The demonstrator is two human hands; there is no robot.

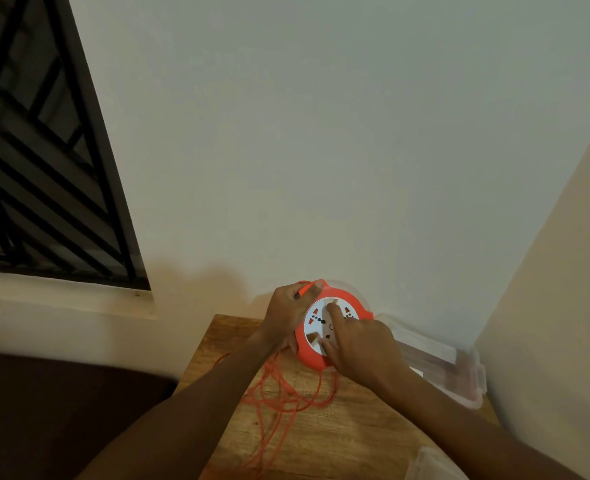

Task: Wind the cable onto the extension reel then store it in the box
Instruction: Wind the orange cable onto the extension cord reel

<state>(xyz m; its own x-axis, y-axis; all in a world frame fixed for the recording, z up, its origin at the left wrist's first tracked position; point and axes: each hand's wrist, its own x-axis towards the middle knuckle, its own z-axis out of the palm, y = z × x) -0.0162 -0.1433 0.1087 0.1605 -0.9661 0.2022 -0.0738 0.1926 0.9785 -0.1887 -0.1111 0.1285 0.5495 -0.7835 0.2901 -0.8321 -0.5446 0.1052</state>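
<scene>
An orange extension reel (350, 301) with a white socket face is held tilted above the wooden table (338, 441). My left hand (286, 315) grips its left rim, fingers curled around the edge near the handle. My right hand (359, 348) lies on the white face, index finger and thumb pushed into its recesses. Loose orange cable (279, 396) hangs from the reel in tangled loops on the table and runs off the near edge. A clear plastic box (459, 368) lies behind and right of the reel, partly hidden by my right arm.
The table stands in a corner, with walls close behind and to the right. A barred window (44, 168) is at the upper left. A dark surface (61, 410) lies left of the table. A clear plastic lid edge (432, 462) shows at the bottom right.
</scene>
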